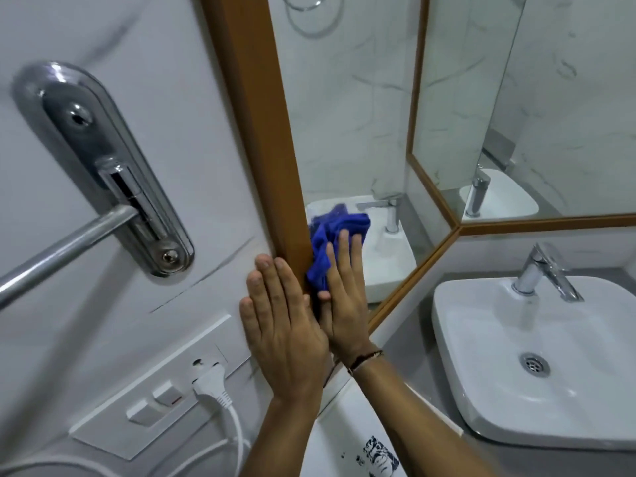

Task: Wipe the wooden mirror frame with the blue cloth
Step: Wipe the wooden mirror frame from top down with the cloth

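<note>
The wooden mirror frame (265,132) runs down the wall as a brown vertical strip, with a thinner strip along the bottom. A crumpled blue cloth (330,232) lies against the frame's inner edge and the mirror glass near the lower left corner. My right hand (344,287) presses the cloth there with straight fingers, its thumb at the cloth's lower end. My left hand (282,325) lies flat on the white wall just left of the frame, fingertips touching the frame's outer edge. Part of the cloth is hidden under my right hand.
A chrome towel-bar mount (103,166) with its bar sticks out of the wall at left. Below it sits a white switch plate (161,390) with a plug (210,383) and cable. A white sink (481,373) with a chrome tap (543,273) stands at right.
</note>
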Motion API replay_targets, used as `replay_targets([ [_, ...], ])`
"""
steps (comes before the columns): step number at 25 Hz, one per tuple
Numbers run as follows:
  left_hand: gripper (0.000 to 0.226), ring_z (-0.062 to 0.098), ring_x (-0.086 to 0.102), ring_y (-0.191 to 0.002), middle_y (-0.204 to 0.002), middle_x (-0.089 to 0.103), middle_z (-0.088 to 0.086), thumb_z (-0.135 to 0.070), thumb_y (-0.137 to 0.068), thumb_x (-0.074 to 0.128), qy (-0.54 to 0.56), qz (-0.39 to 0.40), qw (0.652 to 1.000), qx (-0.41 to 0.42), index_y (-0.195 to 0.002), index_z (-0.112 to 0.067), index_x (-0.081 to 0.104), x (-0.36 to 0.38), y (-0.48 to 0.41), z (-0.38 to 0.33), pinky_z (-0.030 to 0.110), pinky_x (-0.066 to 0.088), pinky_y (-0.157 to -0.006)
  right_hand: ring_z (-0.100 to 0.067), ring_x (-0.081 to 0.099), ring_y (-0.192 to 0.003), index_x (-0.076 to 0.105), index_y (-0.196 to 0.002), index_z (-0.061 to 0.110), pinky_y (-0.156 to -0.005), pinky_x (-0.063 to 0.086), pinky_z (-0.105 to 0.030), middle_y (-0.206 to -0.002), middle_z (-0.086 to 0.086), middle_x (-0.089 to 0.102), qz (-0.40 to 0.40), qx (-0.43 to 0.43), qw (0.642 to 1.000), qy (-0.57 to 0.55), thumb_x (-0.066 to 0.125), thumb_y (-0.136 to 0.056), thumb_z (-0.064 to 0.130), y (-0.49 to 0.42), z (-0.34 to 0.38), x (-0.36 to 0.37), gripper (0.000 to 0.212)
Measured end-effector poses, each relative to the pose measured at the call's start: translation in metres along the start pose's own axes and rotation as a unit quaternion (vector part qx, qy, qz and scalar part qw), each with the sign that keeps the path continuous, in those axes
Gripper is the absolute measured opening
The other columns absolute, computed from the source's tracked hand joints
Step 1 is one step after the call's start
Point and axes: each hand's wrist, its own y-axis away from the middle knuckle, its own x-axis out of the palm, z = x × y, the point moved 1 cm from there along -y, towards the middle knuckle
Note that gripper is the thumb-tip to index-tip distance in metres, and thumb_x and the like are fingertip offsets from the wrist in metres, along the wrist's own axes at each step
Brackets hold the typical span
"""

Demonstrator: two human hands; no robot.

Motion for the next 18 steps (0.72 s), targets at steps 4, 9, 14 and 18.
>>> replay_targets([
  [4,0.067,0.022,-0.022,-0.171,-0.185,-0.024,0.007,-0.032,-0.123,0.022,-0.024,-0.006,1.0,-0.005,-0.177,-0.009,-0.011,0.007,0.009,0.007,0.04,-0.014,-0.139,-0.02,0.02,-0.174,0.015,-0.168,0.068,-0.142,0.019,-0.054,-0.187,0.008,0.017,0.054,0.345,0.913,-0.209,0.041,-0.109,0.077,0.135,0.024,0.008,0.065],
  [9,0.068,0.021,-0.023,-0.171,-0.184,-0.025,0.005,-0.034,-0.124,0.023,-0.024,-0.003,1.0,-0.008,-0.177,-0.011,-0.012,0.013,0.01,0.009,0.038,-0.015,-0.139,-0.046,0.064,-0.133,0.049,-0.154,0.018,-0.12,0.05,-0.056,-0.141,-0.016,0.063,-0.145,0.56,0.796,-0.178,0.046,-0.115,0.062,0.061,-0.06,-0.005,0.06],
  [14,0.07,0.02,-0.028,-0.169,-0.183,-0.03,0.006,-0.034,-0.123,0.024,-0.051,-0.007,0.999,0.002,-0.176,-0.01,-0.015,0.014,0.014,0.009,0.038,-0.018,-0.138,-0.05,0.06,-0.136,0.024,-0.175,0.031,-0.122,0.043,-0.073,-0.157,-0.026,0.055,-0.147,0.563,0.778,-0.236,0.043,-0.111,0.067,0.095,0.014,0.03,0.076],
  [18,0.069,0.02,-0.028,-0.169,-0.182,-0.03,0.005,-0.035,-0.123,0.022,-0.034,-0.003,0.999,-0.01,-0.176,-0.01,-0.016,0.012,0.009,0.006,0.037,-0.018,-0.138,-0.049,0.063,-0.133,0.033,-0.171,0.024,-0.119,0.049,-0.066,-0.151,-0.027,0.06,-0.165,0.585,0.775,-0.175,0.032,-0.125,0.029,0.047,-0.044,0.001,0.047],
])
